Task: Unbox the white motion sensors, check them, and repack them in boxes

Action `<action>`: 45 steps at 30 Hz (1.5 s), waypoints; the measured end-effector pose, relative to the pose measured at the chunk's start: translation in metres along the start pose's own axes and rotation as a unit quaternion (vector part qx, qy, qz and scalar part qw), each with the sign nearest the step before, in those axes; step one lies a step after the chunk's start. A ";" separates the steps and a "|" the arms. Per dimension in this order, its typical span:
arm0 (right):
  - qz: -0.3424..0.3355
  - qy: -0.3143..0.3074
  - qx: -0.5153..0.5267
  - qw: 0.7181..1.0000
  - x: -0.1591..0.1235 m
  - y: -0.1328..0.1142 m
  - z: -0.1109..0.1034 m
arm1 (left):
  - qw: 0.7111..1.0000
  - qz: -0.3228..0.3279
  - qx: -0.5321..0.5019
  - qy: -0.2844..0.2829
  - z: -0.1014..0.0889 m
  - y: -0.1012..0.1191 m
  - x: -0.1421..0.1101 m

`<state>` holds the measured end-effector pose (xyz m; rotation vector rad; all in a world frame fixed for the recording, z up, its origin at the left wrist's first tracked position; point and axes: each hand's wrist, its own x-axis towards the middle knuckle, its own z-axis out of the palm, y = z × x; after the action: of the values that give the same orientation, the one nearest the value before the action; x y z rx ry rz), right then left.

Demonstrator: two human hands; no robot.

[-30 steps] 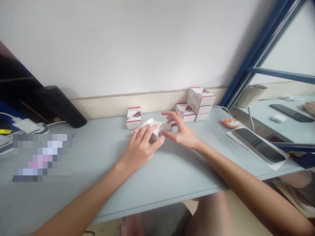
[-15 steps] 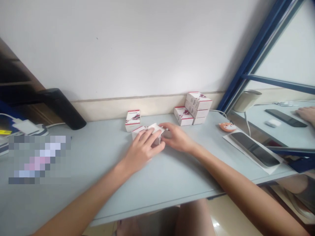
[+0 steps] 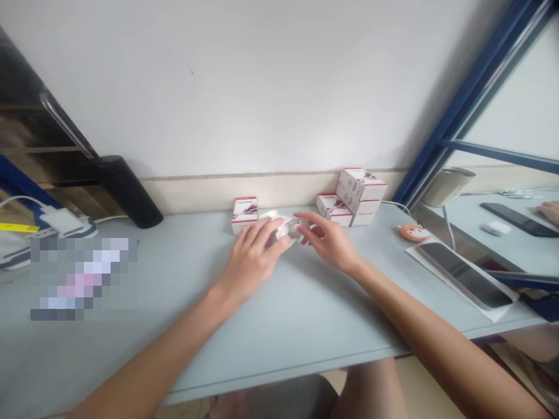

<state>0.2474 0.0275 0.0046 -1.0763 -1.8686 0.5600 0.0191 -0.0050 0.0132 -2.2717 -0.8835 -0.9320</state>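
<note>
- I find free passage over the pale blue desk [image 3: 305,320], from the front edge up to the left hand [image 3: 251,259] and right hand [image 3: 327,241].
- Obstructions I log: carton stack [image 3: 356,198] behind the right hand; single carton [image 3: 244,214] behind the left hand; smartphone [image 3: 465,274] further right.

Left hand [image 3: 253,262], right hand [image 3: 327,241] around box [image 3: 282,228]

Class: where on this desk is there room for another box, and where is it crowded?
Free: the desk in front of the left hand and right hand, and between the black flask and the single box. Crowded: the stacked boxes.
</note>
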 end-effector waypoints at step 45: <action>0.025 0.045 0.008 0.999 -0.010 -0.001 0.030 | 0.982 0.073 0.164 0.055 0.015 0.007 -0.008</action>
<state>0.2238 0.0202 -0.0147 -1.1219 -1.7605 0.5449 0.0259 -0.0026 -0.0042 -1.9545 -0.7498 -0.7757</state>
